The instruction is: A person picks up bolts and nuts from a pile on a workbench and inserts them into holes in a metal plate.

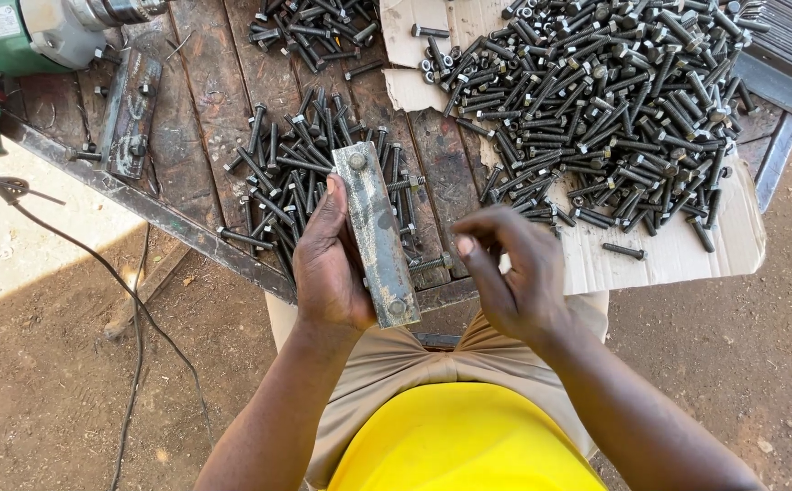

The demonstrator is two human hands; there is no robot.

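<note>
far left: green power tool on the corner of the wooden counter, its cord trailing down to the dirt floor. beside it lies a short metal bracket with bolts through it. next, a small pile of dark bolts on the counter.

left hand: grip closed around a flat steel bar, held over the counter's near edge, tilted slightly, long axis running away from the body. a bolt head shows at each end of the bar.

right hand: just beside the bar, not touching it; fingers curled in, thumb and forefinger pinched close. cannot tell whether anything small sits between them.

right: large heap of bolts on a torn cardboard sheet; one stray bolt near its edge.
</note>
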